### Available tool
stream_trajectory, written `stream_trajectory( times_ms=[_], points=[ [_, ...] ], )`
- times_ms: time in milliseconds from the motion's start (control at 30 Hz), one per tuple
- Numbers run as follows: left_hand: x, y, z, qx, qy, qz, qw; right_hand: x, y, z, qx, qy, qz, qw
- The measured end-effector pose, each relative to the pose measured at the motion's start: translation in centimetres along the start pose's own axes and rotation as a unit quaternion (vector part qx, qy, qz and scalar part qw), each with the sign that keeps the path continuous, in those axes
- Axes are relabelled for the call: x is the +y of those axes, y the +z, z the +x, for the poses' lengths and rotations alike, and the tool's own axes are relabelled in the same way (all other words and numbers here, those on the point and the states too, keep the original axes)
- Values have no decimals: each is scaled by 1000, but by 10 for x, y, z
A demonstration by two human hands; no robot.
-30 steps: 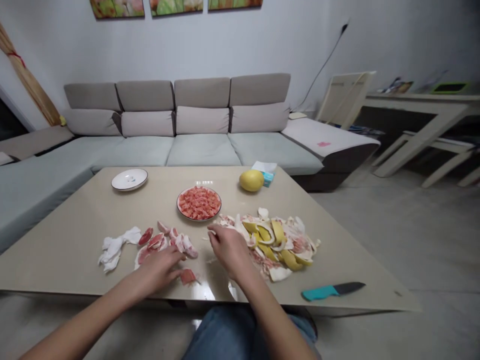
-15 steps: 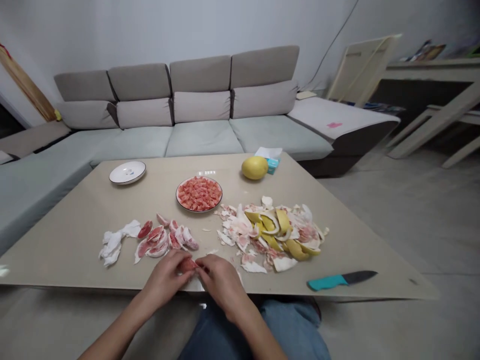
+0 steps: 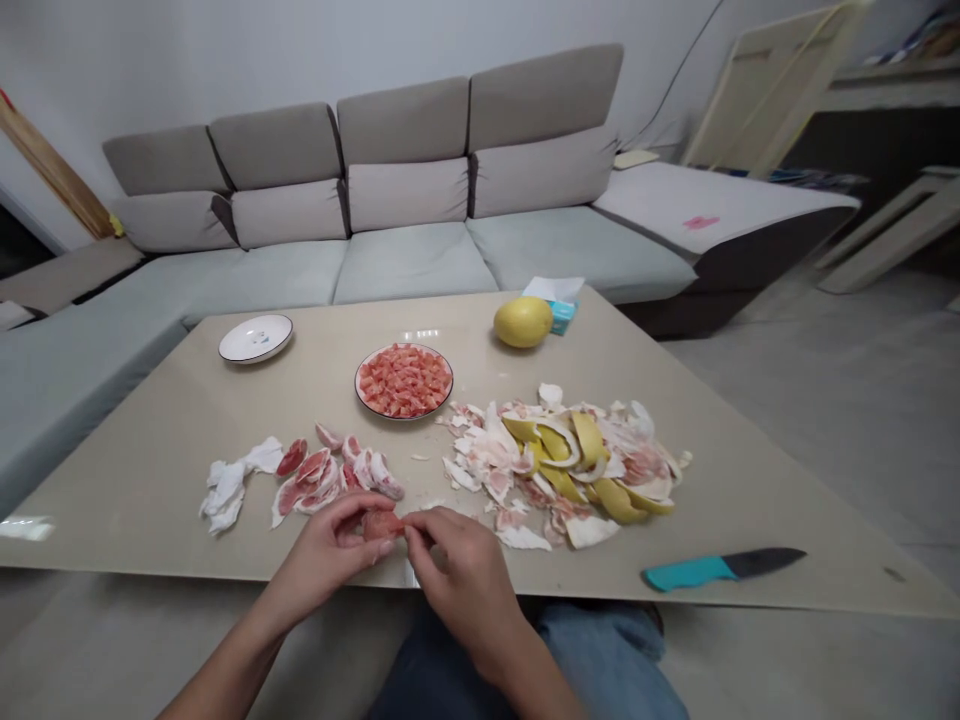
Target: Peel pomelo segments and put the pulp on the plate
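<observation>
1. The left hand (image 3: pixel 326 537) and right hand (image 3: pixel 463 580) are together above the near edge of the glossy beige table (image 3: pixel 172 420), their fingertips closed from either side on a small, pink pomelo segment (image 3: pixel 381 526) between them.
2. That segment looks light, soft and probably slippery, and its flesh seems fragile. A gentle hold by its torn membrane edge would likely suit it better than squeezing the pulp.
3. Just ahead of the left hand lies a heap of pink pomelo segments in torn white membrane (image 3: pixel 322 483), with crumpled white pith or tissue (image 3: pixel 227 492) beyond it to the left.
4. To the right of the right hand is a mound of yellow pomelo rind and white pith (image 3: pixel 570 470), and farther right a knife with a teal handle and black blade (image 3: pixel 712 571).
5. Farther ahead of the hands is a round white plate (image 3: pixel 405 416) heaped with diced pink pomelo flesh (image 3: pixel 403 381). A small white plate (image 3: pixel 256 352) sits to its left, and a whole yellow pomelo (image 3: pixel 523 322) to its right.
6. Farthest away, a grey sectional sofa (image 3: pixel 405 265) runs behind the table.
</observation>
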State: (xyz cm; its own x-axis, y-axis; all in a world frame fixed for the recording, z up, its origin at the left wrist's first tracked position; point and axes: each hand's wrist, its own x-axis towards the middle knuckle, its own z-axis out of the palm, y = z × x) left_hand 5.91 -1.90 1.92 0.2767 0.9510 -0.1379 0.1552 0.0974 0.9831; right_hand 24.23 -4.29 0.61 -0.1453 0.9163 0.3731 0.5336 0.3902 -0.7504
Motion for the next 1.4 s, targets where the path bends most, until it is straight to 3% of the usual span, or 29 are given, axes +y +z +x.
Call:
stream_trajectory(
  times_ms=[300,567,667,767,867,1033,1200,1300,1400],
  points=[
    [7,-4,2,-72,-76,-144,984,-9,-9,3,7,36,83,996],
    [9,-4,3,-101,-53,-176,978,-12,-14,4,24,48,106,993],
    [10,-7,1,-93,-38,-183,978,-6,-17,5,50,61,112,991],
    [11,-12,-3,-47,-28,-194,980,2,-23,7,77,93,150,981],
    [11,-16,-6,-6,-28,-204,978,9,-27,10,58,104,171,978],
    [7,-13,-2,-16,-61,-248,967,23,-22,11,68,44,90,993],
    [3,3,7,40,-120,-327,937,42,-17,10,138,38,-33,989],
    [3,13,11,21,-113,-340,933,37,-17,11,135,30,-22,990],
    [5,21,14,-11,-96,-338,936,23,-19,13,118,13,53,992]
  ],
)
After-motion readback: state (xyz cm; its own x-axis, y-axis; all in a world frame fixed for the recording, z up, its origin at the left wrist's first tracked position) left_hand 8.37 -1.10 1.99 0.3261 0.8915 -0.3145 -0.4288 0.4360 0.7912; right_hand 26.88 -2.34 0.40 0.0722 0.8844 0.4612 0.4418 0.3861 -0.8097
